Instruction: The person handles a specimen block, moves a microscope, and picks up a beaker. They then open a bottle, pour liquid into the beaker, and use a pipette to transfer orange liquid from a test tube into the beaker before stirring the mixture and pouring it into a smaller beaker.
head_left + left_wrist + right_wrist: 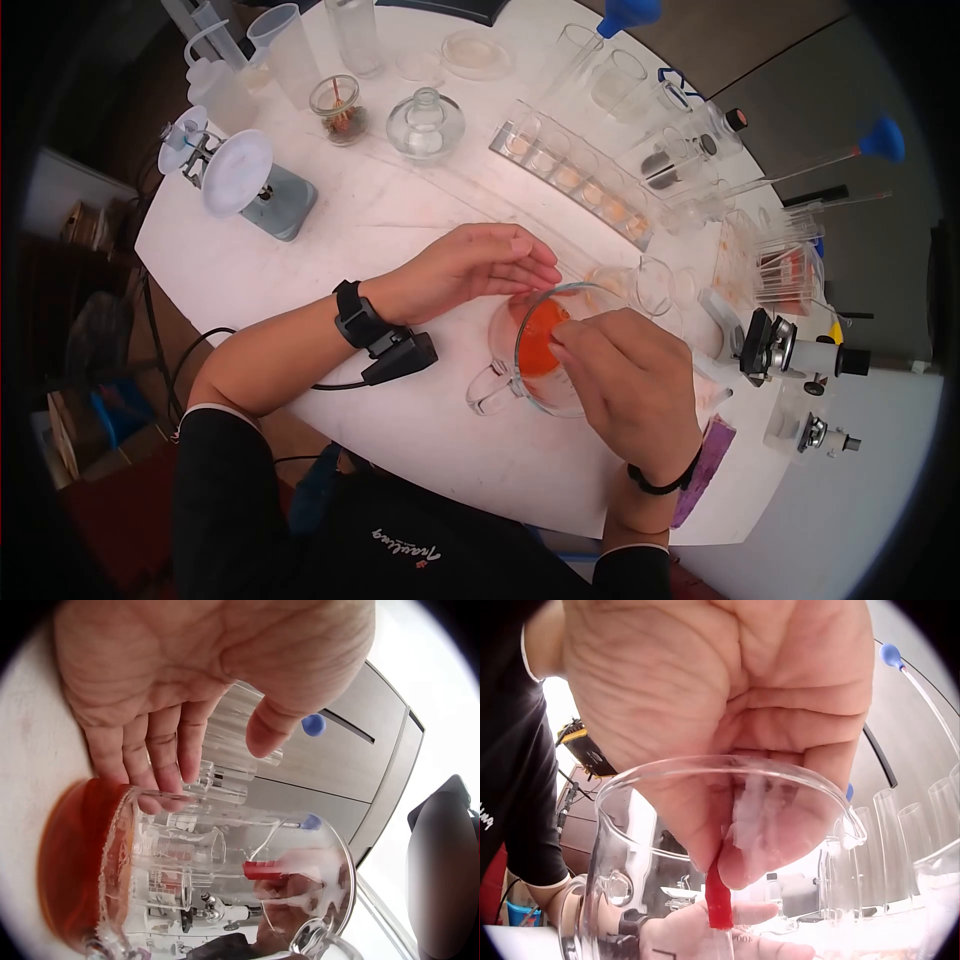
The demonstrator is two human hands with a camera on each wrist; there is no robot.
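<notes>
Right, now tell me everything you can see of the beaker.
The beaker looks like clear glass, with a pouring spout, printed marks and a looped handle on its near side. It stands upright on the table, its lower part filled with orange-red liquid edged with bubbles. The right hand pinches a red-topped rod at its mouth; the left hand is close beside it, whether touching is unclear.

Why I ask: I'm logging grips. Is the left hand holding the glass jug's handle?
No, in the head view the left hand is beside the glass jug, apart from its handle.
</notes>
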